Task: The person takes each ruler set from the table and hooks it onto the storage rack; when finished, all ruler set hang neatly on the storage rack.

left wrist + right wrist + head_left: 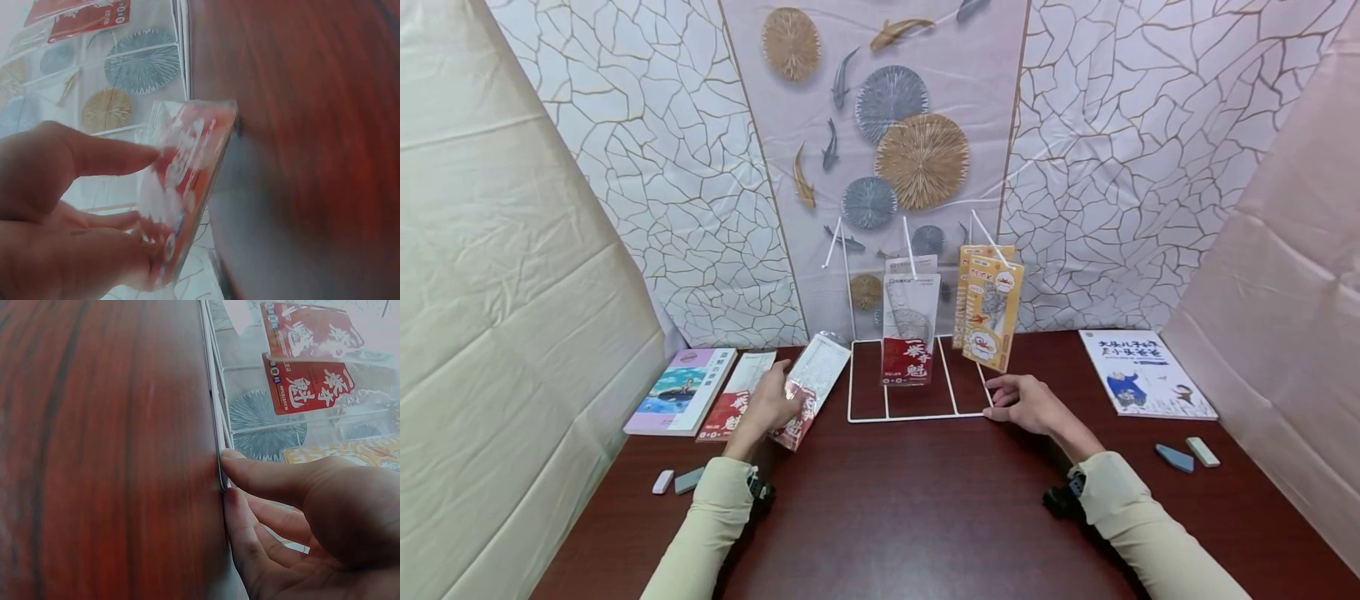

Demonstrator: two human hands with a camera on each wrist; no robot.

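My left hand [769, 402] grips a clear-fronted ruler pack [822, 367] with a red printed end, tilted above the table left of the rack. In the left wrist view, thumb and fingers [119, 156] hold the pack's red part [187, 162]. The white wire display rack [917, 418] stands against the back cloth. At its front right corner my right hand [1028, 405] pinches the base wire between thumb and forefinger, seen close in the right wrist view. Red-and-white ruler packs [910, 321] hang on the middle hook, and yellow packs [992, 321] printed "DUCK" on the right one.
Another ruler pack [730, 414] lies left of my left hand, beside a book with a blue cover [677, 387]. Two small blocks [662, 482] lie nearer me. On the right are a white book [1142, 375], a blue block [1175, 457] and a pale green block [1203, 452].
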